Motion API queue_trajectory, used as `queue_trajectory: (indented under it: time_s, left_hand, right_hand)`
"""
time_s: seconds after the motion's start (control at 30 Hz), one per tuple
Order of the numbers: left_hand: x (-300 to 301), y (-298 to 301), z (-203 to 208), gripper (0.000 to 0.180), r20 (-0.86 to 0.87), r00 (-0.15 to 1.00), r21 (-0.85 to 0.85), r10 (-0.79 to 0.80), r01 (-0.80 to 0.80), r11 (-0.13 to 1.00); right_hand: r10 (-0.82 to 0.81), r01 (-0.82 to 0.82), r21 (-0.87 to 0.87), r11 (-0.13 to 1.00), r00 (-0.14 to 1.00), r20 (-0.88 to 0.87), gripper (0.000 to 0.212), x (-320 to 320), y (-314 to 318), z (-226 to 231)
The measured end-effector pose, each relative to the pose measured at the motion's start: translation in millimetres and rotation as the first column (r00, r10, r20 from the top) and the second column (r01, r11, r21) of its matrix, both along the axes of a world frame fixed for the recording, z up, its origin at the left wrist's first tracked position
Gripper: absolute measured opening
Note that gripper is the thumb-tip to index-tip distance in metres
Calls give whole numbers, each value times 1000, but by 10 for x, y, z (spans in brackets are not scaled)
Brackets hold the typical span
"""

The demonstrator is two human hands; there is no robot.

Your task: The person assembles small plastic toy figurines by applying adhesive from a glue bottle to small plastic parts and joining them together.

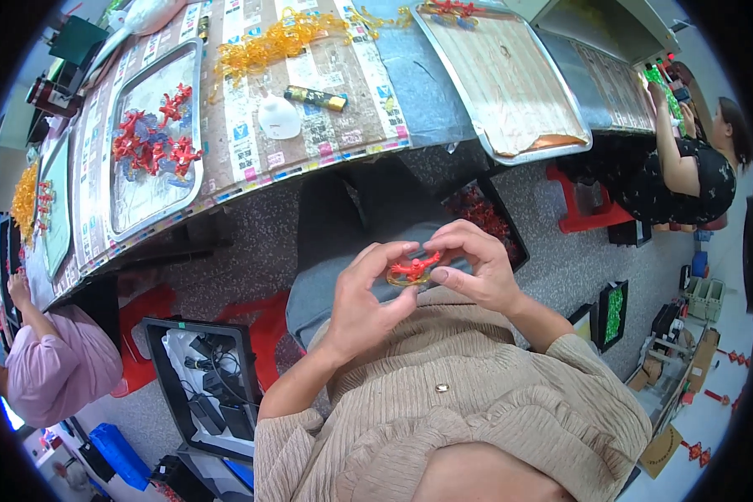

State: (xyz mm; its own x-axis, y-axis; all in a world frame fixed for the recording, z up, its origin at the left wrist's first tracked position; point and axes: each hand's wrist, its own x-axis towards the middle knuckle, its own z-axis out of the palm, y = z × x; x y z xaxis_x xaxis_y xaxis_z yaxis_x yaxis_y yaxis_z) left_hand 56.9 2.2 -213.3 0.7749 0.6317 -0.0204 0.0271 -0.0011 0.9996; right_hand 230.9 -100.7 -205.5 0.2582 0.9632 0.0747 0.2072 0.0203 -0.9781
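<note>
Paper-covered table [356, 125] ahead, the left hand [366, 293] and right hand [482, 269] together pinch a small red figurine [414, 268] above the lap [311, 289], a delicate grip presumably keeping its limbs steady and visible.

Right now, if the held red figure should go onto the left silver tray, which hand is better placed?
Probably the left hand: both hands are at the red figure, but the right hand is farther from that silver tray.
</note>
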Motion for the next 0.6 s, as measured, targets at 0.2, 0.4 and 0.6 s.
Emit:
queue_trajectory:
  time_s: [0.2,0.4,0.6]
  left_hand:
    - [81,93,51,42,34,999,20,-13,13,1000]
    - [106,156,55,38,175,984,-163,-1,30,986]
    - [153,186,98,32,191,981,-70,32,-19,997]
  right_hand:
    - [26,-55,-128,990,974,-223,21,87,96,64]
    - [-75,-70,-240,968,832,-549,19,195,189,129]
    - [1,-113,-145,983,794,-608,17,270,275,103]
